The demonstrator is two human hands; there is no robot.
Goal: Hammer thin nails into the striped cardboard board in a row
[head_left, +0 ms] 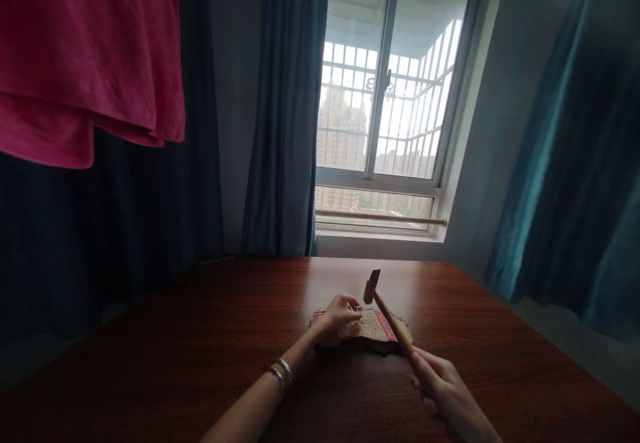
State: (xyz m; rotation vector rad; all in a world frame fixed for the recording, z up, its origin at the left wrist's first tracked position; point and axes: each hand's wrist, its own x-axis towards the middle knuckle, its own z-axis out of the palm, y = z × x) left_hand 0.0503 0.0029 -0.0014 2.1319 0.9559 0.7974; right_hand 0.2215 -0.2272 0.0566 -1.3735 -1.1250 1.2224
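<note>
A hammer (393, 321) with a wooden handle and a dark metal head is tilted up and away from me. My right hand (440, 383) is wrapped round the lower part of its handle. The head is raised above the far side of a small flat piece with a speckled beige pattern and pink bands (371, 325), whose edges look ragged like cardboard. Over the left part of this piece, my left hand (342, 311) has its fingers pinched together. What is between those fingertips, if anything, is too small to make out. Silver bangles circle my left wrist.
A glossy brown wooden table (225, 356) spreads under both hands. Behind its far edge is a sliding window (380, 176) with bars outside. Dark blue curtains (285, 109) hang on both sides, and a pink cloth (90, 63) hangs at upper left.
</note>
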